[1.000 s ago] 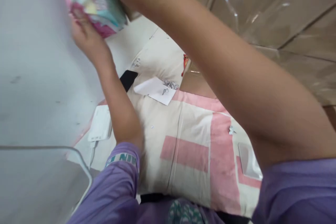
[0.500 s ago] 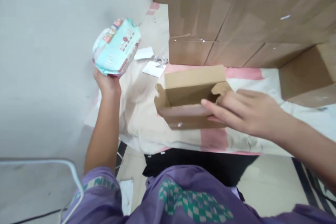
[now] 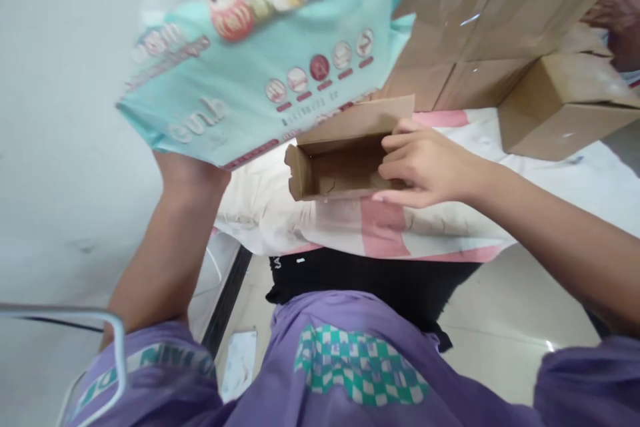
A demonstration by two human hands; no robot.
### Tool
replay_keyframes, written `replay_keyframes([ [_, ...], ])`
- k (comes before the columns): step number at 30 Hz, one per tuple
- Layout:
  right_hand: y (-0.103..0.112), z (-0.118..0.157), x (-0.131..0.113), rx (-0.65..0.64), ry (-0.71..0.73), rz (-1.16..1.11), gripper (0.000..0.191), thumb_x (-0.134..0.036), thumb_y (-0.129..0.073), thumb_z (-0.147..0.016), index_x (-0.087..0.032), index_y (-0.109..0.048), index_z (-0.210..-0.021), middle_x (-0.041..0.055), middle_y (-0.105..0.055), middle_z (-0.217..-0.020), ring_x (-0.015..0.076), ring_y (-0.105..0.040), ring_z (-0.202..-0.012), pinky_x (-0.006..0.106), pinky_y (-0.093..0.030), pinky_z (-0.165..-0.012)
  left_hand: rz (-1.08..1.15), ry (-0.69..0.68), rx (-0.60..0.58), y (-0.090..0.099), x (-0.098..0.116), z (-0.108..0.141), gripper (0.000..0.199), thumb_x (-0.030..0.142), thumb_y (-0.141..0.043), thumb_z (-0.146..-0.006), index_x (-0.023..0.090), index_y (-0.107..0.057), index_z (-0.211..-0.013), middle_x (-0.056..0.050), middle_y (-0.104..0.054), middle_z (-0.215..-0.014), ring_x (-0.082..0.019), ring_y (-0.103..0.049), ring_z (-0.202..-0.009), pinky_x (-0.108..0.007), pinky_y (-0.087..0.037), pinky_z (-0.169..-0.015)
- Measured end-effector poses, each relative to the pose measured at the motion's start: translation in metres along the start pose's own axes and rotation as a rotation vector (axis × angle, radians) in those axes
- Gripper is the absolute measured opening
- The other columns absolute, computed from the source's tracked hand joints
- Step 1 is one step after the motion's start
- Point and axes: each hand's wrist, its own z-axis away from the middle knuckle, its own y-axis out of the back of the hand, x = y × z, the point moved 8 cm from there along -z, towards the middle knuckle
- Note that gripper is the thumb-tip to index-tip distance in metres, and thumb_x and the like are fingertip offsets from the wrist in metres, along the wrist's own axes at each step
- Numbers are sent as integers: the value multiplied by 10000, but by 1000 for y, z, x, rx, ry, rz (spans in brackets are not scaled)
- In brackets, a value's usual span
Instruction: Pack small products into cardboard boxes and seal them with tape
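Note:
A turquoise soft pack point(image 3: 270, 60) with cartoon figures fills the upper left, raised close to the camera. My left hand point(image 3: 193, 173) holds it from below, its fingers mostly hidden behind the pack. An open brown cardboard box point(image 3: 345, 163) lies on the cloth-covered surface, with its top flap up at the back and nothing seen inside. My right hand point(image 3: 415, 163) grips the box's right end, fingers curled over the side and thumb along the front edge.
Stacked cartons point(image 3: 480, 20) stand behind the box. Another open carton point(image 3: 565, 110) sits at the right on the white and pink cloth point(image 3: 335, 227). A white curved frame point(image 3: 117, 347) is at lower left, beside a pale wall.
The pack in my left hand has come up much nearer the camera and to the right. My right hand stays at the box's right end. The view has shifted.

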Motion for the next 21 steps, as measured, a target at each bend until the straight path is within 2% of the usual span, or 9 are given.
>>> replay_keyframes([
  [2,5,4,-1,69,-4,-21,557,-641,-479,-984,-227,-652,-653,35,-671,-691,220,-605,-840,453,-420,-920,62,-75,-107,-26,8,13,826,962,-362,-773,251,-691,-1034,11,-730,-1113,-268,-617,-1274,-453,-504,-1041],
  [4,5,10,-4,117,11,-64,519,-647,-483,-974,-218,-719,-804,71,-742,-912,269,-615,-1006,446,-420,-939,90,-97,-199,-56,3,21,676,876,-540,-790,218,-675,-873,-12,-730,-965,-252,-700,-1065,-412,-568,-912],
  [6,1,16,-5,116,12,-78,506,-649,-512,-951,-200,-741,-913,106,-743,-1041,316,-594,-1101,448,-423,-935,59,-108,-277,-83,-7,22,648,844,-571,-813,203,-610,-723,-16,-673,-772,-216,-699,-850,-348,-572,-754],
  [8,-6,20,-2,71,-16,-39,482,-633,-557,-927,-188,-742,-897,120,-737,-980,331,-593,-1046,452,-419,-906,17,-146,-343,-100,-15,17,647,824,-545,-850,205,-559,-661,-8,-606,-673,-189,-652,-737,-308,-535,-667],
  [10,-9,24,2,30,-32,31,464,-620,-584,-916,-188,-737,-845,113,-713,-872,316,-576,-953,457,-405,-886,-9,-176,-392,-106,-20,8,612,779,-527,-895,208,-559,-676,-2,-591,-668,-175,-623,-709,-289,-507,-651],
  [12,-8,30,6,21,-26,103,484,-634,-574,-919,-186,-743,-847,118,-683,-844,305,-541,-914,458,-396,-865,-32,-165,-433,-106,-29,0,585,741,-498,-930,209,-561,-696,-2,-593,-682,-169,-605,-703,-279,-482,-646],
  [16,-8,47,28,65,-81,117,573,-642,-492,-964,-150,-764,-1076,142,-648,-918,285,-504,-867,421,-405,-779,-205,-103,-503,-106,-54,-6,540,681,-475,-939,202,-556,-703,-13,-601,-694,-182,-580,-724,-281,-450,-667],
  [18,-10,56,44,120,-141,60,595,-624,-468,-987,-144,-739,-1210,134,-635,-930,274,-505,-854,410,-415,-773,-334,-93,-563,-113,-64,-4,505,641,-482,-929,193,-578,-717,-22,-627,-721,-192,-580,-748,-287,-457,-709],
  [21,-14,62,61,197,-187,15,601,-632,-478,-987,-159,-740,-1249,119,-613,-911,280,-513,-879,415,-426,-807,-407,-90,-664,-130,-67,-1,462,581,-470,-944,182,-627,-773,-37,-684,-806,-211,-614,-817,-299,-487,-790],
])
